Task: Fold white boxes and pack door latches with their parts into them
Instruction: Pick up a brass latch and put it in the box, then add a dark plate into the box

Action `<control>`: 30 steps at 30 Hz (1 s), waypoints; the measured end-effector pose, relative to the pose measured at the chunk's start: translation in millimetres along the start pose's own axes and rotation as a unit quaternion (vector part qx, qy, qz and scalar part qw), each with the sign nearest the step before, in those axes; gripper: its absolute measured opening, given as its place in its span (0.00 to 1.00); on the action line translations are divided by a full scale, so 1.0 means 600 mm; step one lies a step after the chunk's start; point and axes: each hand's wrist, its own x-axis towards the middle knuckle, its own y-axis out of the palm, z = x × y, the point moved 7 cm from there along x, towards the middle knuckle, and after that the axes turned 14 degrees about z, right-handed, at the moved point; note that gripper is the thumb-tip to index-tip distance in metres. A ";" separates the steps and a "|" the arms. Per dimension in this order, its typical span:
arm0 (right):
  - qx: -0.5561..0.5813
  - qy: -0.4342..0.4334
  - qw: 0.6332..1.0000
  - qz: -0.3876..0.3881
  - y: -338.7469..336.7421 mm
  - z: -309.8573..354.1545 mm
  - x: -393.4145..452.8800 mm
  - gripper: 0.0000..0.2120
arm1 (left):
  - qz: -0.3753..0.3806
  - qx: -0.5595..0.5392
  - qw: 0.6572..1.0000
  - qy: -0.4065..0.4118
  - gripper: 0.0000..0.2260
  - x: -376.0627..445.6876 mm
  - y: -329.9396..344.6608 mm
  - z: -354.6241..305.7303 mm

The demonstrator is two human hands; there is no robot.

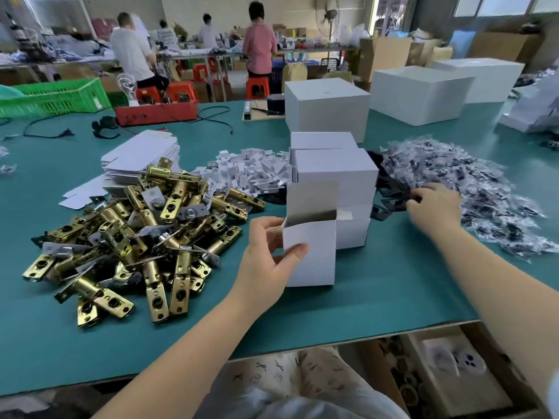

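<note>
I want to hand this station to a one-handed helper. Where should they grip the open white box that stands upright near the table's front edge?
Grip the open white cardboard box across its flat side walls below the open top, coming from the left as the left hand does now.

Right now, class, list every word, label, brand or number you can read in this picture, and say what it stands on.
None can be read.
Large white box: a faint mark on its top, too small to read.
Open white box held by the left hand: blank.
Small bags of parts by the right hand: dark contents, too blurred to read.
</note>
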 end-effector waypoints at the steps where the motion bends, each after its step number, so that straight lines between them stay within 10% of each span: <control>1: -0.048 0.011 0.998 0.034 0.010 -0.009 0.014 0.21 | -0.001 -0.003 1.000 0.001 0.18 0.000 0.000 0.001; 8: -0.040 0.027 0.998 0.051 0.010 -0.025 0.039 0.16 | 0.009 -0.009 1.000 0.006 0.17 0.003 0.001 0.002; 12: 0.078 -0.052 0.991 -0.097 -0.023 -0.015 0.004 0.13 | 0.004 0.000 1.000 0.026 0.20 0.000 0.001 -0.004; 19: 0.442 -0.200 0.835 -0.260 -0.106 0.077 -0.143 0.07 | 0.003 0.032 0.998 0.048 0.23 -0.006 0.000 -0.011; 23: 0.475 -0.398 0.766 -0.171 -0.127 0.190 -0.254 0.21 | 0.008 0.036 0.998 0.050 0.21 -0.006 0.000 -0.013; 30: 0.215 -0.498 0.839 -0.037 -0.080 0.298 -0.315 0.17 | 0.018 0.077 0.994 0.069 0.24 -0.006 -0.003 -0.027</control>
